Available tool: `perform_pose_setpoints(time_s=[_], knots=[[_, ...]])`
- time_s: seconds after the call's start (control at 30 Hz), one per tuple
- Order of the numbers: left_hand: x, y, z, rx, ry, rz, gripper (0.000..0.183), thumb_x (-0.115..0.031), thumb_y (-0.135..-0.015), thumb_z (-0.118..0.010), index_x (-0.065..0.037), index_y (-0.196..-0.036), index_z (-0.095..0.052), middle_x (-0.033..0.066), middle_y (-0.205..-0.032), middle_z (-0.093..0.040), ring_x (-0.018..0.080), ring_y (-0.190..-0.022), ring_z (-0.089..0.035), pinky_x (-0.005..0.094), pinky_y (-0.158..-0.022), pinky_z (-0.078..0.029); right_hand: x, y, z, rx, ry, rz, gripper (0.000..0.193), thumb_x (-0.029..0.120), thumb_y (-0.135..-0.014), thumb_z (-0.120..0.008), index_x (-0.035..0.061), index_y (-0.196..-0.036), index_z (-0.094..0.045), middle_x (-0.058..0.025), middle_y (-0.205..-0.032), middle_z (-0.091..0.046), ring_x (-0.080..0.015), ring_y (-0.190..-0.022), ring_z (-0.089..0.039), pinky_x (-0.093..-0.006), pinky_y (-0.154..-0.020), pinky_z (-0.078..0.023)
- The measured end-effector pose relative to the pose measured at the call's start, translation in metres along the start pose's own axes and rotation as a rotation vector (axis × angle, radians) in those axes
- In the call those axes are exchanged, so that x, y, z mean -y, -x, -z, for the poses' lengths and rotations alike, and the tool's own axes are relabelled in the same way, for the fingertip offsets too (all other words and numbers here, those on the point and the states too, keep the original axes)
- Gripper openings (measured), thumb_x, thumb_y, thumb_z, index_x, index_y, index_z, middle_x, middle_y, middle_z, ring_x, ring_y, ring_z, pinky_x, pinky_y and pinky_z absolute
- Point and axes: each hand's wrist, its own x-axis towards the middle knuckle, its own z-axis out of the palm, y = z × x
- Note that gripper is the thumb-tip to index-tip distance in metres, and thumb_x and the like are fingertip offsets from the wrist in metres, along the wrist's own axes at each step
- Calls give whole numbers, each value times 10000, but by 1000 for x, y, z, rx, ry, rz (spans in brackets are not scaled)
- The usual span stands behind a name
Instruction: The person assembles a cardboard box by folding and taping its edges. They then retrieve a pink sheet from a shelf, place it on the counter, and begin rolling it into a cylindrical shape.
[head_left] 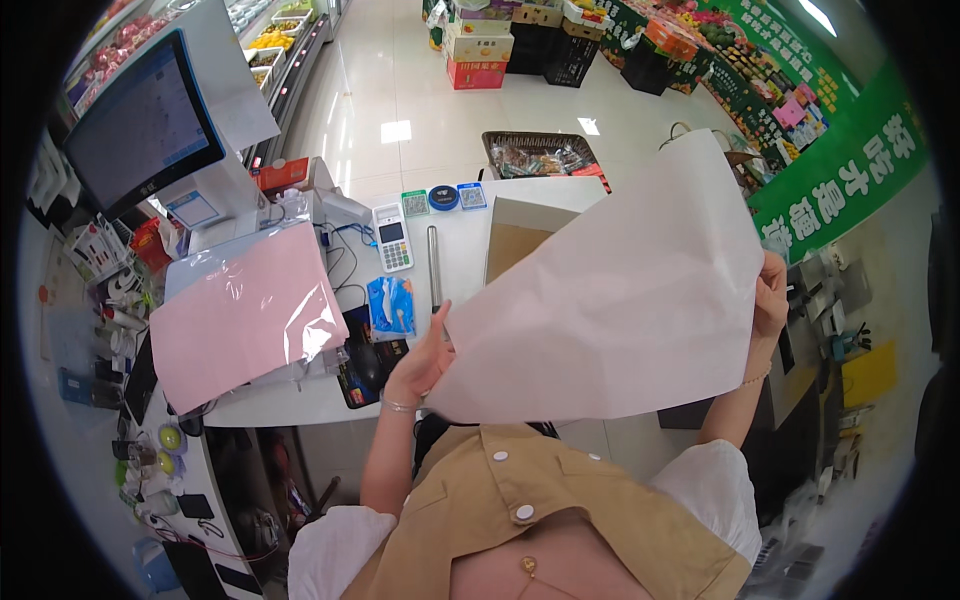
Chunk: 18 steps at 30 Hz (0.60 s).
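A large pale pinkish-white sheet of wrapping paper (610, 300) is stretched up in front of me between both hands. My right hand (770, 295) pinches its right edge with curled fingers. At the lower left edge of the sheet is my left hand (425, 362), its thumb pointing up and its other fingers partly hidden by the paper. Behind the sheet an open cardboard box (520, 235) stands on the white counter (465, 200), mostly covered from view. Pink glossy sheets (250, 310) lie on the counter to the left.
Near my left hand are a blue tissue pack (391, 307), a black mouse (372, 365), a card terminal (393, 238) and a metal rod (434, 265). A monitor (145, 125) stands far left. Past the counter sits a dark basket (540, 150) of packaged goods.
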Motion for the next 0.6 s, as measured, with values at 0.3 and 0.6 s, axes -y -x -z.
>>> perform_pose_setpoints(time_s=[0.3, 0.6], knots=[[-20, 131, 20, -357, -149, -562, 713, 87, -846, -586, -36, -1465, -255, 63, -1069, -621, 124, -911, -588, 256, -811, -473, -61, 6, 44, -4, -54, -68, 310, 174, -789, -726, -59, -970, -631, -120, -912, -672, -170, -813, -645, -256, -731, -509], [-57, 320, 37, -1849, -1238, -722, 561, -57, -839, -662, -8, -1356, -449, 96, -1093, -579, 163, -952, -547, 289, -798, -453, -166, -25, -140, 430, -222, -465, 200, 89, -742, -717, -34, -898, -689, -19, -781, -658, -66, -688, -578, -224, -612, -468]])
